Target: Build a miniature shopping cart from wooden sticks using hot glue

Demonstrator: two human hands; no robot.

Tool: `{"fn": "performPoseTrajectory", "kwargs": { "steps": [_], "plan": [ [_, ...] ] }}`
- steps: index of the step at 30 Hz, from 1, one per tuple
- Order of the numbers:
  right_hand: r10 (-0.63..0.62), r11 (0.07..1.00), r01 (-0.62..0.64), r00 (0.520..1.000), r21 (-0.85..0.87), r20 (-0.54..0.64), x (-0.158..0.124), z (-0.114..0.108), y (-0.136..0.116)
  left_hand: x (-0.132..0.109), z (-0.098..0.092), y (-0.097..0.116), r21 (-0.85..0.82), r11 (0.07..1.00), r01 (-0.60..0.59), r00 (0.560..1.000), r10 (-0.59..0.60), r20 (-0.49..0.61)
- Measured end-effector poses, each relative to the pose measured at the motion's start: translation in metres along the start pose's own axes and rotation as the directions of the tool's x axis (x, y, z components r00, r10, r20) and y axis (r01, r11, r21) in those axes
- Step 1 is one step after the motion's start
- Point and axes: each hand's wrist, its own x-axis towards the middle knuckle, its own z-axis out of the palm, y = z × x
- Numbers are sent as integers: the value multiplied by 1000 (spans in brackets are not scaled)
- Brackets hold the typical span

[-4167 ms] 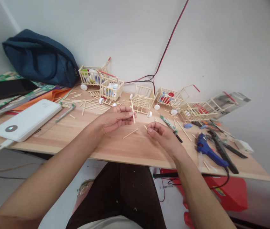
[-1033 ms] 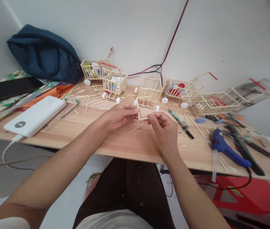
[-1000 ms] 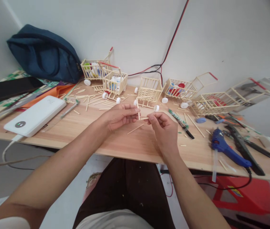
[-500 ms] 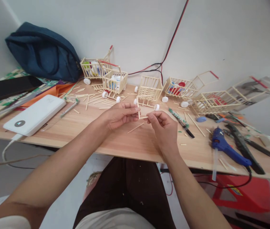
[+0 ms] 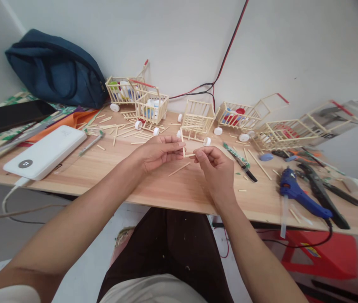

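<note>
My left hand (image 5: 156, 153) pinches a long thin wooden stick (image 5: 183, 144) that stands upright above the wooden table (image 5: 153, 189). My right hand (image 5: 217, 168) pinches a short stick (image 5: 190, 155) lying level, its left end touching the base of the upright one, so the two form an L. Both hands hover just over the table's middle. Another loose stick (image 5: 179, 169) lies on the wood right below them.
Several small stick-built carts (image 5: 198, 120) with white wheels line the wall. A blue glue gun (image 5: 299, 198) and black tools (image 5: 324, 193) lie at right, a craft knife (image 5: 240, 162) near my right hand. A white power bank (image 5: 44, 151), phone (image 5: 8, 118) and blue bag (image 5: 52, 69) sit left.
Four seconds ago my hands were apart, each with its own stick. Since then the right hand has brought the short stick against the upright one; over the last second they have barely moved.
</note>
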Motion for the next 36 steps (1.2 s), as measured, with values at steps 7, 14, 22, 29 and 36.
{"fn": "performPoseTrajectory", "kwargs": {
  "steps": [7,14,22,29,36],
  "plan": [
    [-6,1000,6,1000,-8,5,0,0,0,1,0,-1,3,1000,3,1000,-3,-16],
    [-9,1000,9,1000,-21,3,-1,-1,-1,1,-1,-1,11,1000,2,1000,-2,-21],
    [-8,1000,8,1000,-2,-4,-1,0,0,1,-1,-2,2,1000,-7,1000,7,-16],
    [6,999,-6,1000,-35,-13,-1,0,0,1,-1,-3,-11,1000,-15,999,14,-28],
    [23,1000,-23,1000,-12,-4,-1,1,2,2,-2,-4,-14,1000,-17,999,16,-42]
  ]
}}
